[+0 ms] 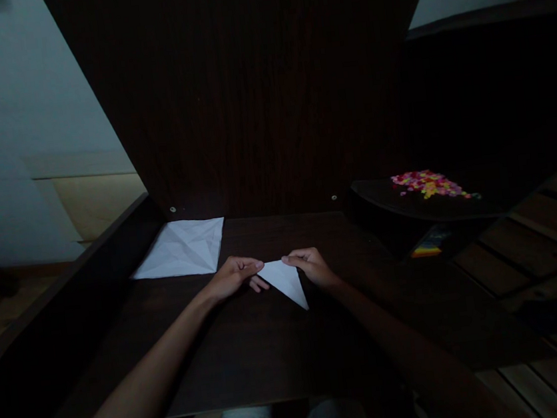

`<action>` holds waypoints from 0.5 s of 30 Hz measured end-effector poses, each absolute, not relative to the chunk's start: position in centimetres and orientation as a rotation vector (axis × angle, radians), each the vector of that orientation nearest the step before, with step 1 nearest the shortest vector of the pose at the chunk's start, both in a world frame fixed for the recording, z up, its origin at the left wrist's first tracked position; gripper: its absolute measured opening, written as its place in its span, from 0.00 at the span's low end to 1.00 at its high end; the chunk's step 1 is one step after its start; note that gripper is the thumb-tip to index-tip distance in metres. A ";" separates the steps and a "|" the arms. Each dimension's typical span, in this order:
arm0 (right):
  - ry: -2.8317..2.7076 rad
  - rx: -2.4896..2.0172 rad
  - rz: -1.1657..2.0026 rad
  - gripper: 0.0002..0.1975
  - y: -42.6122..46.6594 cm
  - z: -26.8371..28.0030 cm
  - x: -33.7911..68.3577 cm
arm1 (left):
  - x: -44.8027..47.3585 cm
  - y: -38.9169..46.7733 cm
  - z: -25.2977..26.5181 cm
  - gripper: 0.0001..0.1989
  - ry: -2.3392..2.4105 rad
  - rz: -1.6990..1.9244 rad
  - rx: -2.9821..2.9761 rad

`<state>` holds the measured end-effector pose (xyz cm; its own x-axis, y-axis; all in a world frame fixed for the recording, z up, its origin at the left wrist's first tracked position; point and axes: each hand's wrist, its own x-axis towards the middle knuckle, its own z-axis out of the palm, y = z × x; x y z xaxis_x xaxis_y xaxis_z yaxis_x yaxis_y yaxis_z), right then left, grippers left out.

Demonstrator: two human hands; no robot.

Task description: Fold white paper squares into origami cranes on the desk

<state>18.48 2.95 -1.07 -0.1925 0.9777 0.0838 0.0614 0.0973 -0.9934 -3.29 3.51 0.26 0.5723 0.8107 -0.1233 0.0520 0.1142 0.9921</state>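
A small sheet of white paper, folded into a triangle, is held just above the dark desk top. My left hand pinches its left corner between thumb and fingers. At the upper right corner, my right hand grips the paper with the thumb on top. One point of the triangle hangs down toward me on the right. Beyond my left hand lies a stack of creased white square paper, flat against the back of the desk.
The dark wooden desk has a tall back panel and a raised left side board. Small bright pink, red and yellow pieces are heaped on a side shelf at the right. Something with rainbow stripes sits beneath that shelf.
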 end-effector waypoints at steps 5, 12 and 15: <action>-1.433 -1.087 1.264 0.17 3.0 -1.4 18.6 | -3.2 3.3 0.6 0.21 0.812 0.678 1.340; -1.257 -1.084 1.346 0.17 3.6 -2.1 19.1 | -3.4 3.2 0.8 0.27 0.818 0.824 1.236; -1.222 -1.059 1.424 0.17 3.5 -2.1 19.0 | -3.5 3.2 0.7 0.28 0.807 0.822 1.253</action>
